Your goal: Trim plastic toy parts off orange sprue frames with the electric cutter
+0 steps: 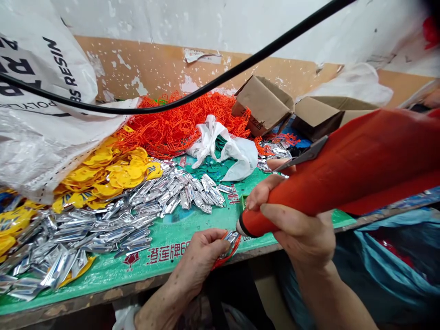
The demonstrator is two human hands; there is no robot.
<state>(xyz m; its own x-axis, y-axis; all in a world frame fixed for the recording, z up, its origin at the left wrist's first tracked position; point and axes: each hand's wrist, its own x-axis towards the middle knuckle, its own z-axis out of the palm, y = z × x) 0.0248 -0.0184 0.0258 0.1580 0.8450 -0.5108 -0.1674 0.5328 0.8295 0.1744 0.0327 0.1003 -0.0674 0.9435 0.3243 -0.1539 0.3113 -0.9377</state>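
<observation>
My right hand [305,231] is wrapped round a red electric screwdriver [337,167], which has a long metal lever [307,153] along its side. The dark-ringed nose of the tool points down and left, right beside a small metal and orange plastic piece [231,243]. That piece is pinched between the thumb and fingers of my left hand [195,256], over the table's front edge. Whether the tip touches the piece I cannot tell. Left of my hands lies a heap of shiny stamped metal pieces [134,215] on a green plastic sheet [178,233].
Yellow plastic pieces [117,174] and a tangle of orange plastic frames [165,123] are piled behind. A white plastic bag [242,156] holds green pieces. Open cardboard boxes [263,103] stand at the back. A black cable [220,85] crosses above. A printed white sack [51,133] leans at left.
</observation>
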